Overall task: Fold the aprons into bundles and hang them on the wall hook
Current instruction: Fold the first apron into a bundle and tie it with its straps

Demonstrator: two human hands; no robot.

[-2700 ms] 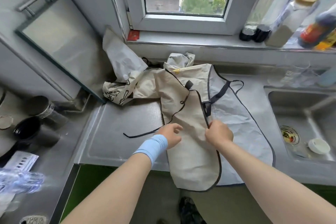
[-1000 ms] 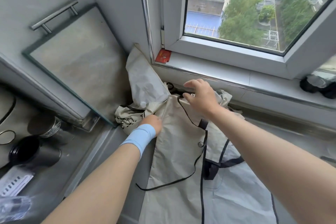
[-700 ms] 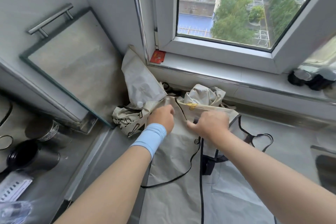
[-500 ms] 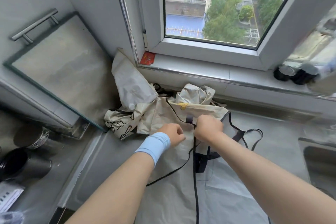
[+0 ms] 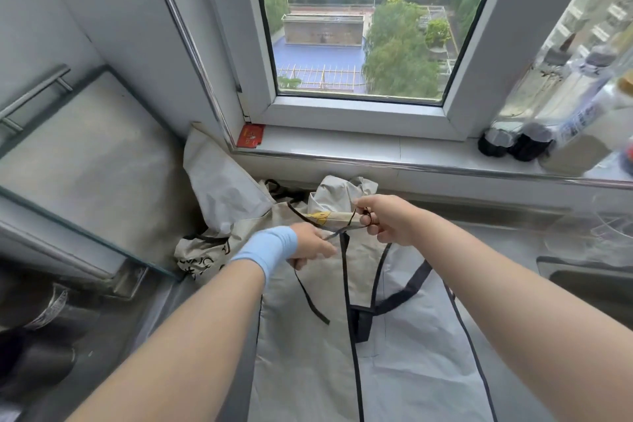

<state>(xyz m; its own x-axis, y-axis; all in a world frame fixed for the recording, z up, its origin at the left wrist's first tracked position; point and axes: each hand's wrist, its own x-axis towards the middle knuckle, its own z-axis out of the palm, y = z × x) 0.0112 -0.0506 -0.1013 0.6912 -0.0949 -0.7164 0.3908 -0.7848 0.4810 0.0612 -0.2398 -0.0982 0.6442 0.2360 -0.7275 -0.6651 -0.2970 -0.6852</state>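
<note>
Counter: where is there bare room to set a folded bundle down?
Bare steel shows on the counter between the grey apron and the sink. The windowsill is free between the red card and the dark bottle caps. The back-left corner is crowded with crumpled aprons.

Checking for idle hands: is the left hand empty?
No, the left hand pinches a black tie of the beige apron.

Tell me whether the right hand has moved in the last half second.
Yes. The right hand has gone up toward the windowsill, now level with the apron's yellow print, pinching the black tie.
</note>
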